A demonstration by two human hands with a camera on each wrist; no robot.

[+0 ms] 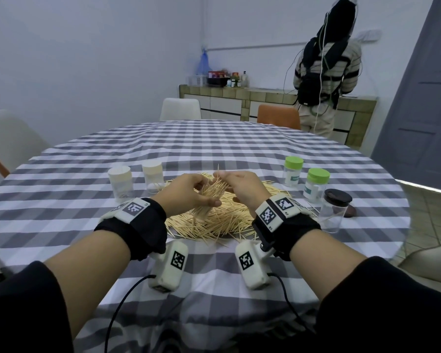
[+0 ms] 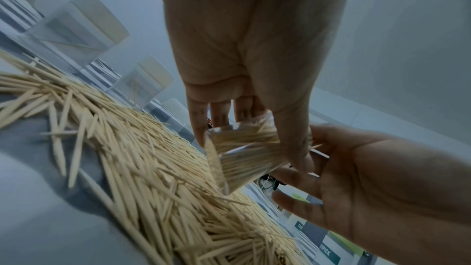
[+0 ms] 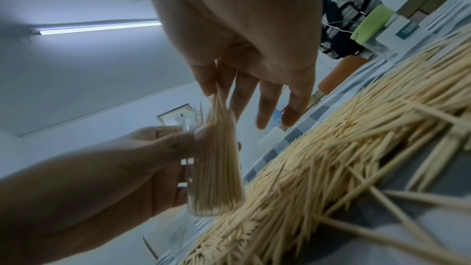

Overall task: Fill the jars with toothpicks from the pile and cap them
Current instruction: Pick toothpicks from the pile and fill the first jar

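table (image 1: 214, 138): checked cloth | toothpick pile (image 1: 214, 222) centre; five jars around; dark lid (image 1: 350, 211) right

Pale walls (image 1: 87, 59), a tiled counter (image 1: 265, 94), a grey door (image 1: 423, 98), chairs (image 1: 180, 109) behind a checked tablecloth (image 1: 214, 143)

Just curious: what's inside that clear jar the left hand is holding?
The clear jar in the left hand is packed with toothpicks, tips poking out. The right hand pinches a few at its mouth. Fingers cover one side.
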